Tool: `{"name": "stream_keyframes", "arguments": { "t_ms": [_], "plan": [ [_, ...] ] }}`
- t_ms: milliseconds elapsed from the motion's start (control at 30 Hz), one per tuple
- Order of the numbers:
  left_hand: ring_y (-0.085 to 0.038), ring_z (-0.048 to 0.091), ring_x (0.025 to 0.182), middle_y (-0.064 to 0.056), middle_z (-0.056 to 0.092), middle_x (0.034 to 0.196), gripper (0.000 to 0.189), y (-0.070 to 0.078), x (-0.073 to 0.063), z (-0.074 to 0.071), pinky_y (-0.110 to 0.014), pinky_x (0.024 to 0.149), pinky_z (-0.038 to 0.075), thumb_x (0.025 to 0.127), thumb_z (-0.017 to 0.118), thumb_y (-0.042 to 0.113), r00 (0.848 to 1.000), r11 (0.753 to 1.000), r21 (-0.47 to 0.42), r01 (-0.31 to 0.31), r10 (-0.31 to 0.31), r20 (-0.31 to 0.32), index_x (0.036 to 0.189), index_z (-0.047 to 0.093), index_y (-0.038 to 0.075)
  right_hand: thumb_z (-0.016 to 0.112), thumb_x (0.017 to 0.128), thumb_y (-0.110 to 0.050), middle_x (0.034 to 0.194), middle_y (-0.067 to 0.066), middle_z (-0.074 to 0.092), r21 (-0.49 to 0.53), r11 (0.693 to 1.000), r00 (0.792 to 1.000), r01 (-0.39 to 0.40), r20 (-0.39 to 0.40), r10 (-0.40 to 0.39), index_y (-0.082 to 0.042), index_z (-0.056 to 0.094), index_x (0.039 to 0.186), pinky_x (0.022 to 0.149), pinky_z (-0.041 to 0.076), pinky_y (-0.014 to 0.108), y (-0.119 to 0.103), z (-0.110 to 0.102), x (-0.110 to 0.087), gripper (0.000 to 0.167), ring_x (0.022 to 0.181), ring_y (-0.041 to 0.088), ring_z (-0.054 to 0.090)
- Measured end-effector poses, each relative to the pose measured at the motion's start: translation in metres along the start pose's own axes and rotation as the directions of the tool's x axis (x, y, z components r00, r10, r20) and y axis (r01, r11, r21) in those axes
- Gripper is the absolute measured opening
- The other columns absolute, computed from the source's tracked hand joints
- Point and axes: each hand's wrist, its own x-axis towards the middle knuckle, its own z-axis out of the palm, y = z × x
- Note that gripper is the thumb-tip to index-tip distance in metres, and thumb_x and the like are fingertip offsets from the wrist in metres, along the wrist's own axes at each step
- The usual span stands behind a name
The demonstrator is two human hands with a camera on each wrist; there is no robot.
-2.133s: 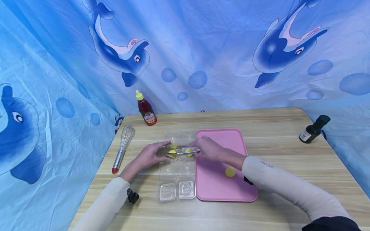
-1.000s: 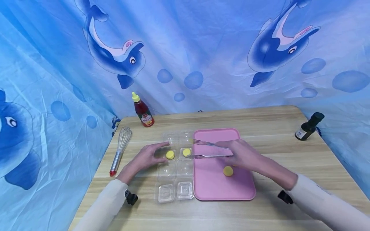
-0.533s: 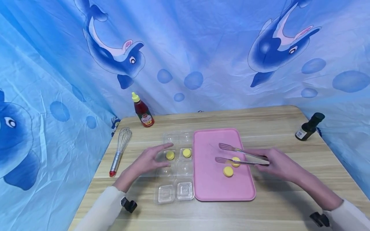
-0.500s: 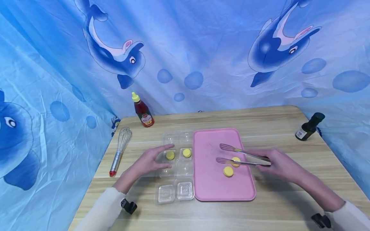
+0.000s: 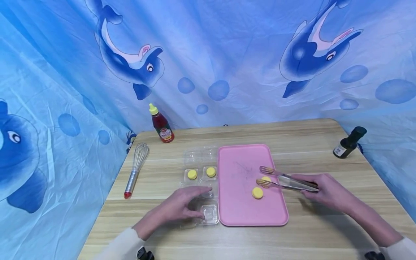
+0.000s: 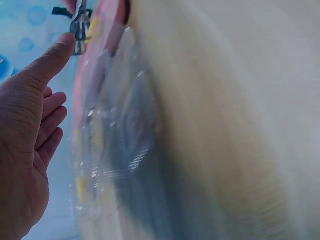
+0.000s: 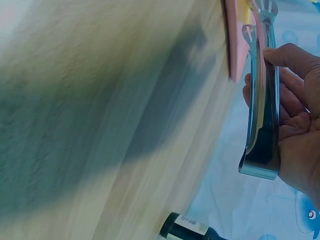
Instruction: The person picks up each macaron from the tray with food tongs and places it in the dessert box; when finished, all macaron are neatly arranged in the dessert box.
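Over the nearer end of the clear plastic boxes [image 5: 209, 213], my left hand [image 5: 180, 206] hovers with thumb and fingers spread and nothing between them. Two yellow macarons [image 5: 192, 174] sit in separate compartments further back. My right hand [image 5: 331, 191] grips metal tongs [image 5: 286, 186] near their bend, right of the pink tray [image 5: 250, 215]. The tongs' slotted tips are apart and reach over the tray. One macaron [image 5: 258, 193] lies just in front of the tips; another macaron [image 5: 267, 177] is partly covered by the lower arm. In the right wrist view, thumb and fingers close round the tongs [image 7: 270, 115].
A whisk [image 5: 136, 169] with a red handle end lies at the table's left. A red sauce bottle [image 5: 163, 128] with a yellow cap stands at the back left, and a dark bottle [image 5: 349, 142] at the right edge. A blue dolphin-print curtain [image 5: 208, 54] hangs behind.
My right hand has drawn the tongs from over the boxes rightward to the tray, their tips spreading. My left hand has shifted from the filled compartments toward the near boxes.
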Motion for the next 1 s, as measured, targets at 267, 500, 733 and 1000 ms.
{"name": "stream_keyframes", "arguments": {
  "t_ms": [267,500,733,1000],
  "plan": [
    [-0.022,0.061,0.135,-0.004,0.062,0.15,0.092,0.003,-0.008,0.011,-0.044,0.114,0.051,0.082,0.088,0.052,0.997,0.996,0.048,-0.076,0.077,-0.028,0.155,0.053,0.009,0.085,0.084,0.002,0.12,0.018,0.076,0.06,0.997,0.999,0.045,0.016,-0.046,-0.004,0.072,0.136,0.056,0.048,0.022,0.006,0.002,-0.006,0.054,0.068,0.0,0.053],
    [-0.02,0.06,0.135,-0.002,0.063,0.149,0.094,0.005,-0.01,0.014,-0.044,0.114,0.05,0.079,0.09,0.055,0.997,0.996,0.06,-0.068,0.069,-0.017,0.154,0.054,0.011,0.084,0.085,0.003,0.12,0.018,0.076,0.06,0.998,1.0,0.002,0.031,-0.004,-0.005,0.073,0.135,0.054,0.047,0.022,0.007,0.003,-0.008,0.052,0.064,0.001,0.05],
    [-0.019,0.061,0.134,-0.001,0.064,0.147,0.096,0.006,-0.01,0.015,-0.043,0.113,0.051,0.077,0.09,0.059,0.997,0.993,0.087,-0.083,0.082,0.011,0.153,0.056,0.011,0.083,0.084,0.007,0.119,0.018,0.077,0.053,0.999,1.0,0.012,0.008,-0.012,-0.005,0.074,0.134,0.052,0.048,0.023,0.008,0.004,-0.01,0.052,0.063,0.0,0.05],
    [-0.018,0.062,0.133,-0.002,0.064,0.147,0.092,0.005,-0.008,0.016,-0.04,0.114,0.051,0.08,0.089,0.058,0.993,0.989,0.092,-0.113,0.111,0.027,0.151,0.057,0.009,0.084,0.084,0.005,0.118,0.018,0.077,0.065,0.998,1.0,-0.008,0.007,0.008,-0.006,0.074,0.134,0.05,0.048,0.024,0.007,0.003,-0.011,0.052,0.062,0.001,0.051]
  ]
}}
